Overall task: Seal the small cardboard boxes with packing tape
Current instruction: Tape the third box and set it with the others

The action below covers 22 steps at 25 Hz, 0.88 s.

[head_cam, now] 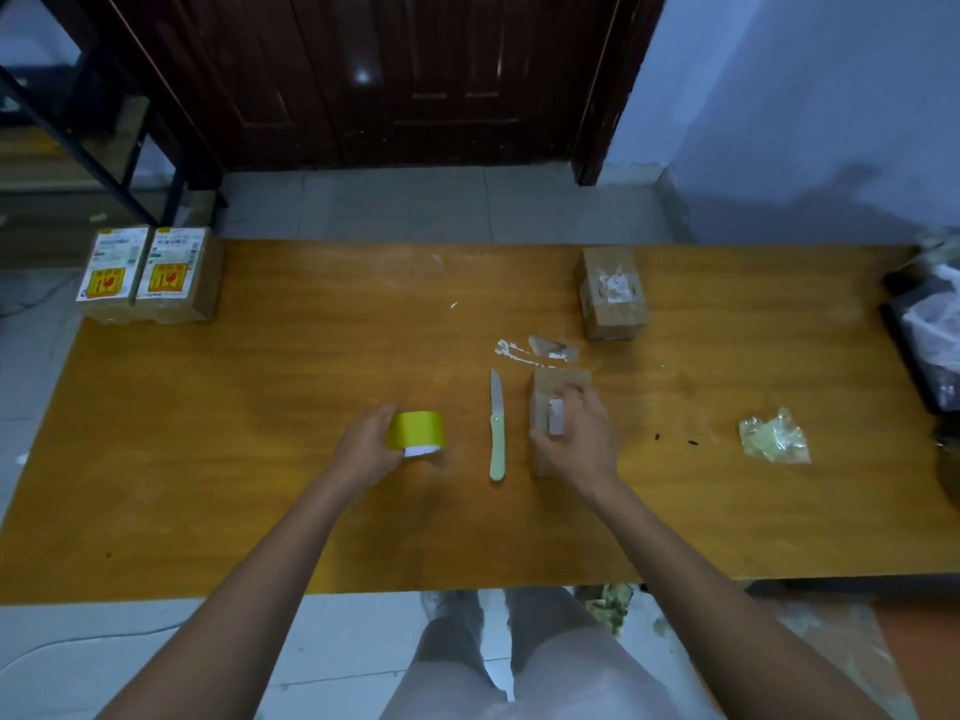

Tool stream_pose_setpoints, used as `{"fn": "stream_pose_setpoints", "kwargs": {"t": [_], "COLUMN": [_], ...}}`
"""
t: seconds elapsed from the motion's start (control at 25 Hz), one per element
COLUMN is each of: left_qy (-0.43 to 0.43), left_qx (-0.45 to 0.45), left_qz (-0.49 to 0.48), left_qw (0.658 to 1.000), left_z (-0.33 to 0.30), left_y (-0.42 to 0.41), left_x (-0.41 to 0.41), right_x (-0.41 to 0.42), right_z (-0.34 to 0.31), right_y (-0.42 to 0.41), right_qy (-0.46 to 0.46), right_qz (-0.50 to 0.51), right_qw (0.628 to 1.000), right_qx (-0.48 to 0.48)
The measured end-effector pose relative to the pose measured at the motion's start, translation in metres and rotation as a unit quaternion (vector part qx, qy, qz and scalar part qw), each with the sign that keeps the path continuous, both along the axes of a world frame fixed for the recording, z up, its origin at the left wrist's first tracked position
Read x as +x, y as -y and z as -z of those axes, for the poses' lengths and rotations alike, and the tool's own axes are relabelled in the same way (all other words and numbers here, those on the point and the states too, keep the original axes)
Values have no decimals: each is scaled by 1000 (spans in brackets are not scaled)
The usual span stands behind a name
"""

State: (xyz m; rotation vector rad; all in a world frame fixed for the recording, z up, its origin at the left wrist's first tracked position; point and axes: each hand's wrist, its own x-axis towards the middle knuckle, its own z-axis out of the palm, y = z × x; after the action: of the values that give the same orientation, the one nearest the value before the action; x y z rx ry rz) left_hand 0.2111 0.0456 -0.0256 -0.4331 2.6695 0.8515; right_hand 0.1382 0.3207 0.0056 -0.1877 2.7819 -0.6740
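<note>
A small cardboard box (545, 407) near the middle of the wooden table (260, 485) was gripped from above by the right hand (576, 439). Left of it lay a folding knife (497, 426), and beyond that a yellow tape roll (417, 431) was clasped by the left hand (370, 449). Another box (613, 293) stood farther back, and two labelled boxes (150, 275) at the far left corner.

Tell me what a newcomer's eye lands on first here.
The bright yellow tape roll at table centre, gripped by the left hand. Just right of it lies a pale green knife, then the small cardboard box the right hand holds. Two labelled boxes sit at the far left corner.
</note>
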Motion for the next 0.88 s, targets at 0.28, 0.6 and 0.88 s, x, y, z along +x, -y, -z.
{"fn": "stream_pose_setpoints", "kwargs": {"t": [0.28, 0.6, 0.88], "left_qy": [-61, -14, -5], "left_qx": [10, 180, 118], "left_qz": [36, -23, 110], "left_qw": [997, 983, 987], "left_z": [-11, -9, 46], "left_y": [-5, 29, 62], "left_x": [18, 31, -4], "right_x": [27, 34, 34], "right_z": [-13, -10, -12], "right_y": [128, 131, 129], "right_qy": [100, 54, 38], "right_qz": [-319, -333, -343], "right_qw": [942, 940, 938], "right_qx": [34, 41, 28]}}
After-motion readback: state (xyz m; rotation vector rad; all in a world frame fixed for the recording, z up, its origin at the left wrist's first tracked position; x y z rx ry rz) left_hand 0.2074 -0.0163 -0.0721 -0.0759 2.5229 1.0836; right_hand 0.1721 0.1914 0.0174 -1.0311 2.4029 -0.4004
